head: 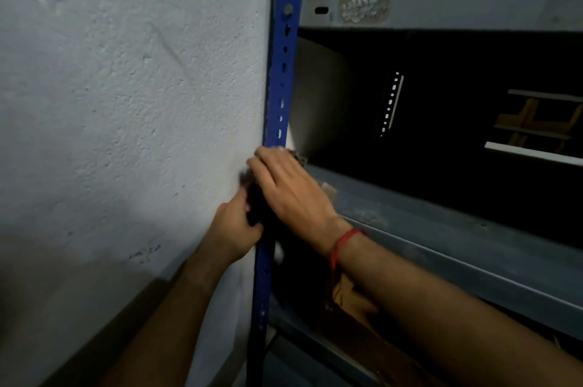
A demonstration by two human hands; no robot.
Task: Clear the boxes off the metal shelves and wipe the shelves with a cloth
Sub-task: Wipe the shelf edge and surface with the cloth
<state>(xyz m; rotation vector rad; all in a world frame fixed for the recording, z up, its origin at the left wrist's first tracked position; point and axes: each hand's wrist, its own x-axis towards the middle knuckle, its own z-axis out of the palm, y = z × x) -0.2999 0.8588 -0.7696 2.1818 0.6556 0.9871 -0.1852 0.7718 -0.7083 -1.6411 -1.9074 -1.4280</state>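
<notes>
We see both hands at the blue post (281, 77) of the metal shelves, beside the wall (126, 102). The left hand (232, 229) curls its fingers around a dark cloth (256, 208) at the post. The right hand (290, 191) lies flat over this cloth, fingers nearly straight (a red thread (342, 244) circles the wrist). A cardboard box (353, 301) sits under the grey shelf (441, 229).

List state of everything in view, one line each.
left hand, grips the cloth at the blue upright
right hand, fingers straight, pressing the cloth
cloth, dark, bunched between both hands
middle shelf, dusty, no boxes visible
cardboard box, below middle shelf, not yet cleared
</notes>
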